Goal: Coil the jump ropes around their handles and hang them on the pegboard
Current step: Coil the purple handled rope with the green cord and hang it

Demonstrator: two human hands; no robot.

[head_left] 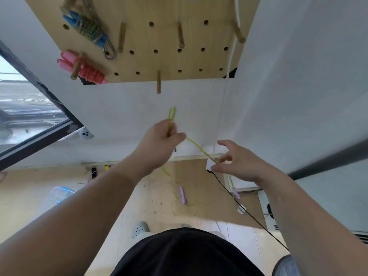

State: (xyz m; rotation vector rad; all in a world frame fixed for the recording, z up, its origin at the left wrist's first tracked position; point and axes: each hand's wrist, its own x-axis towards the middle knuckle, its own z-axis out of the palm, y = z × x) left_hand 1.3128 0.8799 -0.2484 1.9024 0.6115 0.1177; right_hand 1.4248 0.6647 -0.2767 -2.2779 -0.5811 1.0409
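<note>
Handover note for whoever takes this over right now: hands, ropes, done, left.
Left hand: grips a doubled loop of the yellow rope, held up below the pegboard.
Right hand: seems to pinch the same rope further along.
Purple handles: down by the floor, nothing wound round them.
Done: blue rope and pink rope are coiled and hang on pegs.
Left: coil the yellow rope and hang it; free pegs are there.
</note>
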